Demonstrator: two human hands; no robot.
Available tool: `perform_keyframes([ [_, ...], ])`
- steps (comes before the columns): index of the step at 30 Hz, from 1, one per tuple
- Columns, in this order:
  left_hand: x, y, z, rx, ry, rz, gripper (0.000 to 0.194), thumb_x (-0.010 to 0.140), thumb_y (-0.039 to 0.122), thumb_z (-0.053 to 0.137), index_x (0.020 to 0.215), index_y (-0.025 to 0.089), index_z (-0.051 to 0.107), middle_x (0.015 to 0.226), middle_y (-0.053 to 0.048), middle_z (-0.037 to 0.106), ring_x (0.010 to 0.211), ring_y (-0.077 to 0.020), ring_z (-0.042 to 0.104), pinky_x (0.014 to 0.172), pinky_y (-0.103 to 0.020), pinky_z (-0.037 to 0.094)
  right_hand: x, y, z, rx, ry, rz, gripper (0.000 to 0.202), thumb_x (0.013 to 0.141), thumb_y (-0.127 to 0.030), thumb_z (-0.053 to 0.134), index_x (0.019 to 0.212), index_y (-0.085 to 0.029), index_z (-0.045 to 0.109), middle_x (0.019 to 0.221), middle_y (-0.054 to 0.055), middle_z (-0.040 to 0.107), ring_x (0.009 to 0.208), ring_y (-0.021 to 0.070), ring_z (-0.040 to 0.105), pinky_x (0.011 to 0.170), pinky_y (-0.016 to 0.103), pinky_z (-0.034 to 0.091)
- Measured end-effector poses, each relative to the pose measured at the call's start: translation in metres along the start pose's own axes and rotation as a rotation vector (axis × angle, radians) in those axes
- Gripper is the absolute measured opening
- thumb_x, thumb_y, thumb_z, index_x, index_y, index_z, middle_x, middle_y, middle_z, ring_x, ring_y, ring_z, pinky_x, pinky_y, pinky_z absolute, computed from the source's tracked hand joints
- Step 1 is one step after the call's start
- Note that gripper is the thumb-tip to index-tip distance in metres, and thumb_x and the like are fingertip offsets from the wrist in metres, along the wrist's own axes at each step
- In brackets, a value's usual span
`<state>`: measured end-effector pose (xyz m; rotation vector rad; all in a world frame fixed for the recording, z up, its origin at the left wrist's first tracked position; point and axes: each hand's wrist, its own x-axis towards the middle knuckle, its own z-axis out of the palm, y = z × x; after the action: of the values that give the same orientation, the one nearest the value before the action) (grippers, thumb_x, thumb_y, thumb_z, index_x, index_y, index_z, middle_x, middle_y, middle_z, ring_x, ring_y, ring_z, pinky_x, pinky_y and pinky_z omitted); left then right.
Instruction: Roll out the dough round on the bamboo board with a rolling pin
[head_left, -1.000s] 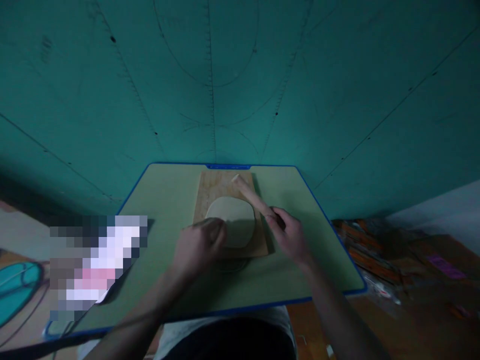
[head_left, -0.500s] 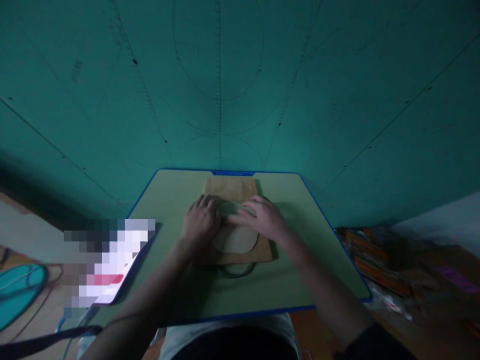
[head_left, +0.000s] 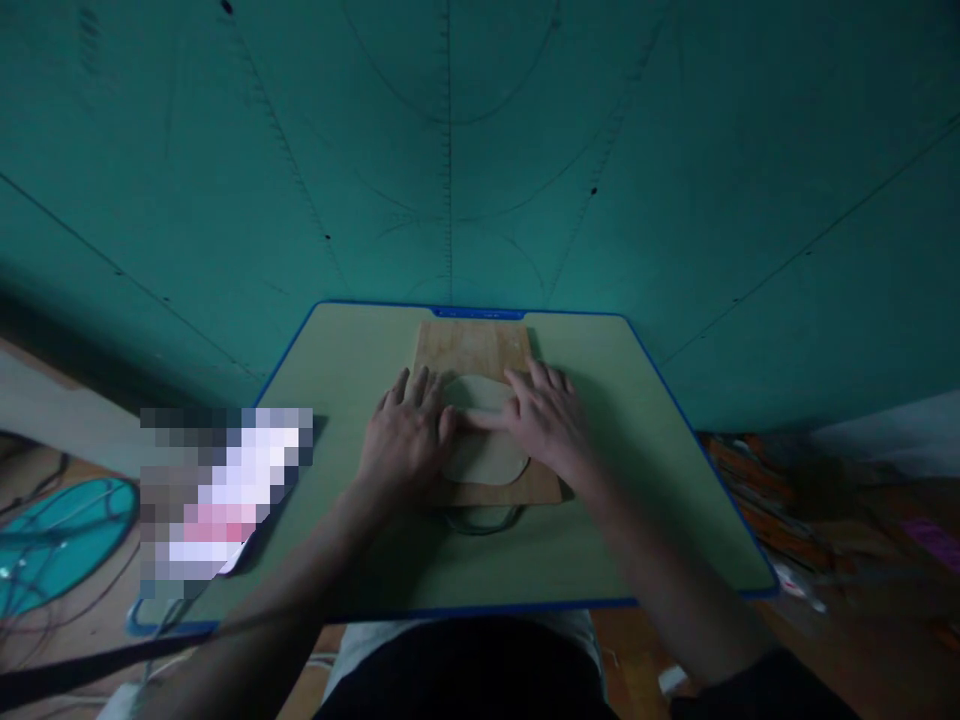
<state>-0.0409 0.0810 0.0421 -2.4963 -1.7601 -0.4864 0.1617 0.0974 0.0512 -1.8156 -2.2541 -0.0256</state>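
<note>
A wooden board (head_left: pixel 474 345) lies on the pale table (head_left: pixel 345 350) with a flat round sheet of dough (head_left: pixel 486 462) on it. Across the dough runs a thin rolling pin (head_left: pixel 481 420), its middle showing between my hands. My left hand (head_left: pixel 409 430) rests over the pin's left end, fingers spread forward. Over the right end lies my right hand (head_left: pixel 546 415), its fingers also apart and stretched out. Both palms press down on the pin, and its ends are hidden beneath them.
A lit screen device (head_left: pixel 232 500), blurred out, stands at the table's left. A dark loop (head_left: pixel 484 522) sticks out under the board's near edge. Behind is a green wall (head_left: pixel 487 200). Cables and a teal round object (head_left: pixel 67 545) are at lower left, clutter (head_left: pixel 757 490) at right.
The view has tilted down and shifted a little. The fingers of both hands, curled round the pin before, are now stretched out and more spread over it.
</note>
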Motion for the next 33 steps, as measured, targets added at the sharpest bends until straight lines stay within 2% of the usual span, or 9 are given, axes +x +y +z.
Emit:
perform_keyframes([
  [3, -0.007, 0.002, 0.000, 0.006, -0.007, -0.017, 0.053, 0.102, 0.039, 0.036, 0.146, 0.011, 0.047, 0.154, -0.020, 0.048, 0.148, -0.0376, 0.035, 0.112, -0.055, 0.041, -0.005, 0.000, 0.001, 0.007, -0.021, -0.019, 0.050, 0.097, -0.026, 0.038, 0.141, -0.014, 0.057, 0.150, 0.018, 0.051, 0.135, 0.0347, 0.047, 0.111, 0.052, 0.033],
  [6, 0.006, 0.003, -0.001, 0.079, -0.031, -0.055, 0.054, 0.102, 0.041, 0.035, 0.145, 0.010, 0.049, 0.155, -0.022, 0.046, 0.146, -0.0413, 0.037, 0.112, -0.059, 0.039, 0.010, 0.002, 0.003, 0.020, -0.063, 0.021, 0.051, 0.096, -0.028, 0.041, 0.143, -0.014, 0.055, 0.152, 0.019, 0.049, 0.135, 0.0359, 0.048, 0.112, 0.053, 0.033],
  [10, 0.029, 0.003, -0.004, 0.128, -0.046, -0.043, 0.046, 0.103, 0.035, 0.032, 0.132, 0.016, 0.061, 0.140, -0.016, 0.062, 0.137, -0.0373, 0.051, 0.111, -0.059, 0.039, 0.030, 0.005, 0.003, 0.036, -0.162, 0.113, 0.055, 0.096, -0.036, 0.047, 0.146, -0.014, 0.052, 0.155, 0.019, 0.046, 0.138, 0.0387, 0.045, 0.113, 0.054, 0.033],
  [13, 0.019, 0.002, -0.003, 0.116, -0.027, 0.005, 0.047, 0.103, 0.036, 0.033, 0.132, 0.013, 0.060, 0.139, -0.018, 0.063, 0.134, -0.0366, 0.054, 0.111, -0.055, 0.040, 0.019, 0.003, -0.001, 0.006, -0.145, 0.036, 0.051, 0.099, -0.033, 0.043, 0.145, -0.014, 0.053, 0.156, 0.019, 0.045, 0.143, 0.0367, 0.041, 0.116, 0.055, 0.029],
  [18, -0.003, 0.001, 0.004, 0.068, 0.033, -0.020, 0.059, 0.102, 0.045, 0.034, 0.144, 0.007, 0.049, 0.150, -0.024, 0.051, 0.144, -0.0397, 0.042, 0.114, -0.057, 0.037, 0.004, 0.001, -0.003, 0.001, -0.136, -0.078, 0.048, 0.103, -0.034, 0.035, 0.145, -0.021, 0.055, 0.157, 0.015, 0.045, 0.144, 0.0327, 0.042, 0.119, 0.055, 0.026],
  [22, 0.034, 0.003, 0.005, 0.109, -0.064, -0.074, 0.051, 0.101, 0.046, 0.036, 0.127, 0.011, 0.064, 0.145, -0.024, 0.056, 0.138, -0.0447, 0.047, 0.114, -0.068, 0.029, 0.022, 0.005, -0.001, 0.022, -0.210, -0.057, 0.050, 0.103, -0.036, 0.035, 0.147, -0.017, 0.052, 0.158, 0.018, 0.043, 0.147, 0.0342, 0.037, 0.119, 0.056, 0.026],
  [26, 0.076, 0.006, 0.006, 0.068, -0.173, -0.071, 0.051, 0.099, 0.048, 0.043, 0.133, 0.014, 0.060, 0.153, -0.024, 0.047, 0.142, -0.0484, 0.040, 0.108, -0.075, 0.029, 0.022, 0.004, -0.001, 0.024, -0.225, -0.054, 0.055, 0.104, -0.036, 0.032, 0.153, -0.015, 0.043, 0.160, 0.019, 0.039, 0.149, 0.0356, 0.033, 0.119, 0.061, 0.022],
  [29, 0.078, 0.007, 0.008, 0.028, -0.157, -0.047, 0.050, 0.100, 0.048, 0.041, 0.127, 0.011, 0.062, 0.144, -0.024, 0.055, 0.138, -0.0432, 0.046, 0.113, -0.065, 0.032, 0.012, 0.001, -0.002, 0.012, -0.182, -0.027, 0.058, 0.103, -0.036, 0.032, 0.155, -0.012, 0.039, 0.158, 0.022, 0.042, 0.146, 0.0367, 0.038, 0.118, 0.064, 0.021],
  [33, 0.070, 0.006, 0.003, 0.051, -0.177, 0.006, 0.041, 0.100, 0.043, 0.039, 0.114, 0.016, 0.066, 0.126, -0.019, 0.064, 0.127, -0.0400, 0.054, 0.107, -0.063, 0.039, 0.018, 0.001, -0.004, 0.047, -0.146, -0.038, 0.054, 0.100, -0.035, 0.036, 0.148, -0.015, 0.050, 0.148, 0.017, 0.054, 0.135, 0.0335, 0.050, 0.114, 0.054, 0.034],
])
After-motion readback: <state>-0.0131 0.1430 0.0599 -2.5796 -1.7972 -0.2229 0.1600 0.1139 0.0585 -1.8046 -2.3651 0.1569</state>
